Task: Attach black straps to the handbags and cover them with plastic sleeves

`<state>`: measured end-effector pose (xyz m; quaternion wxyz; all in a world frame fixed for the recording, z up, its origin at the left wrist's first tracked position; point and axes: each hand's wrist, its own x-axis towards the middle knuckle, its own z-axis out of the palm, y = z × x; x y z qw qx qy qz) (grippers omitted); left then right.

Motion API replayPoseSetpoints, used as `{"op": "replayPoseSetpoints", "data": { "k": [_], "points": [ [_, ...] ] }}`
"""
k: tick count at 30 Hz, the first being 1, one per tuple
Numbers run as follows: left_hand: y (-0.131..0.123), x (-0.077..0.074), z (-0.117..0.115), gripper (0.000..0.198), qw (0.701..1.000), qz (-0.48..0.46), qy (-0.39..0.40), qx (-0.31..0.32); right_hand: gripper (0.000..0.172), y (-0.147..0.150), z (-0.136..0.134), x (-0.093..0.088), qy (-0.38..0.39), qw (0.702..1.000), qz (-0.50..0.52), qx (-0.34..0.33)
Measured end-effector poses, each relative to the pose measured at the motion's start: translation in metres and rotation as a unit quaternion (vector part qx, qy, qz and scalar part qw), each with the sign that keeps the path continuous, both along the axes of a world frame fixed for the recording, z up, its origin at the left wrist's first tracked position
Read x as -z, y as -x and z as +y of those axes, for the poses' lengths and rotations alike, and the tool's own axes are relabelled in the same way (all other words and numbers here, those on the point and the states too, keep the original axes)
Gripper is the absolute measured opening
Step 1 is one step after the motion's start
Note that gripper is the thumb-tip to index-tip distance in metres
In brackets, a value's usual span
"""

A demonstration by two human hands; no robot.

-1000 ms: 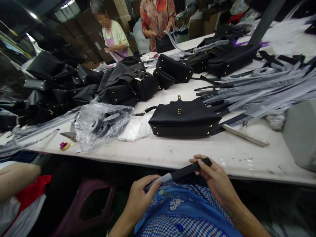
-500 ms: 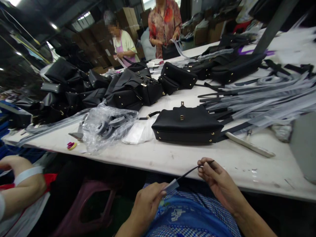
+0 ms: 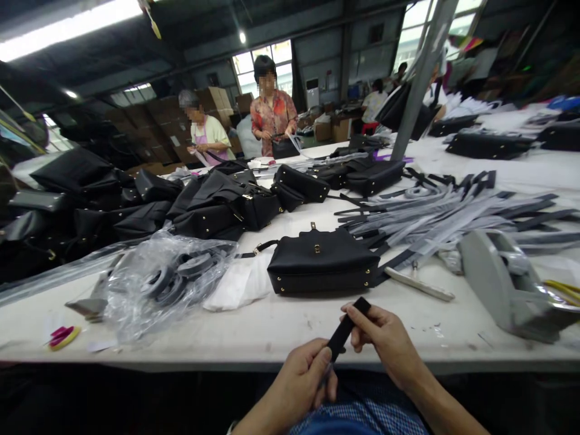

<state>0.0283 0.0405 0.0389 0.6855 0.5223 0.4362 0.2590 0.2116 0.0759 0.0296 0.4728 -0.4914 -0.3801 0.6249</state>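
A flat black strap (image 3: 343,331) runs slantwise between my two hands, above my lap and the table's front edge. My left hand (image 3: 304,376) pinches its lower end between thumb and fingers. Near the upper end, my right hand (image 3: 379,333) grips it the same way, with the squared tip sticking out past the thumb. Just beyond lies a black handbag (image 3: 322,263) on its side, its base with gold studs facing me. A short buckled strap (image 3: 259,249) reaches out from its left. How far the strap continues below my left hand is hidden.
Left of the handbag sits a clear plastic bag (image 3: 136,290) with grey rolls inside. Pink-and-yellow scissors or a similar small tool (image 3: 64,337) lie at the left. Wrapped straps (image 3: 426,220) and a grey tape dispenser (image 3: 507,290) are at right; black bags (image 3: 203,211) pile up behind.
The strap has turned from edge-on to showing its broad black face. My hands have come closer together, the left one higher. The view has swung right and tilted up.
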Motion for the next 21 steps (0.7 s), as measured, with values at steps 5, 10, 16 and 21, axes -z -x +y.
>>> {"op": "replayPoseSetpoints", "data": {
  "k": [5,10,16,21],
  "points": [
    [0.0,0.001,0.024,0.056,0.993,0.034,-0.102,-0.047,0.053,-0.014,0.026,-0.027,-0.173,0.952,-0.232,-0.099],
    [0.016,-0.018,0.057,0.062,0.984,0.048,-0.147,-0.086,0.046,-0.045,0.128,-0.06,-0.266,0.844,-0.463,0.039],
    [0.019,-0.044,0.075,0.064,0.982,0.049,-0.161,-0.086,0.031,-0.025,0.22,-0.062,-0.261,0.759,-0.591,-0.084],
    [0.031,-0.061,0.065,0.065,0.983,0.054,-0.148,-0.092,0.025,-0.013,0.198,-0.063,-0.32,0.722,-0.609,-0.068]
  ]
}}
